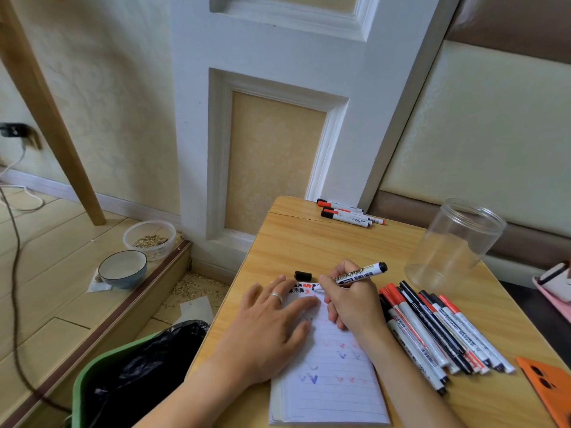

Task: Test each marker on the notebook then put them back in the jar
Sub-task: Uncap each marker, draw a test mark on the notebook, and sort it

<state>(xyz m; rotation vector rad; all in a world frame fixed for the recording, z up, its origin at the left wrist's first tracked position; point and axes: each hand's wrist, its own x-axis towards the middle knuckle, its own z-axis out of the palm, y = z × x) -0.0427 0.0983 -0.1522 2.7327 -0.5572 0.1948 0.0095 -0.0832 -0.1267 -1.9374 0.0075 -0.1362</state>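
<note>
Head view: right hand (350,304) writes, marker (360,273) (uncapped) on notebook (333,390).

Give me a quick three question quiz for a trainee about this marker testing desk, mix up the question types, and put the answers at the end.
1. True or false: the clear plastic jar already holds markers.
2. Multiple choice: the black marker cap lies (a) on the table just beyond the notebook, (b) inside the jar, (c) in the left hand.
3. Fill in: the right hand grips a whiteboard marker with its tip on the ____.

Key
1. False: the jar is empty; markers lie in a pile right of the notebook and a smaller group at the far table edge.
2. a
3. notebook; the left hand rests flat on the page.
</note>
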